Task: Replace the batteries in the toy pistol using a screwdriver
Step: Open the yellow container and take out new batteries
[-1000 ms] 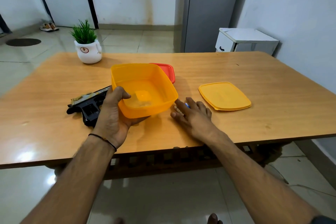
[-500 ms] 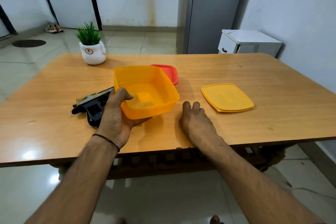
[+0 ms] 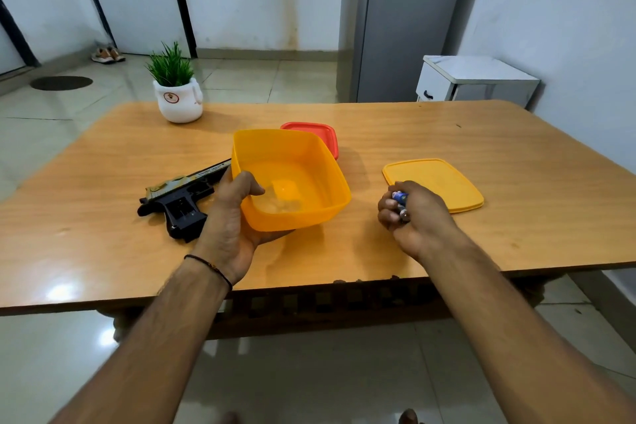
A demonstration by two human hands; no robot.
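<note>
Currently: wooden table (image 3: 516,182) carries all items. Yellow container (image 3: 292,179) tilted, near edge raised, gripped at near-left corner by left hand (image 3: 230,220), thumb over rim. Yellow lid (image 3: 444,179) flat at right. Toy pistol (image 3: 182,200) lies on side, left of container. Right hand (image 3: 413,217) clenched around batteries (image 3: 401,203), raised beside lid.

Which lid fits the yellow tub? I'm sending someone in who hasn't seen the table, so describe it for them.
On the wooden table, look right of the yellow tub, just past the right hand. The lid lies flat there alone. It is yellow, whereas the red one sits behind the tub.
</note>
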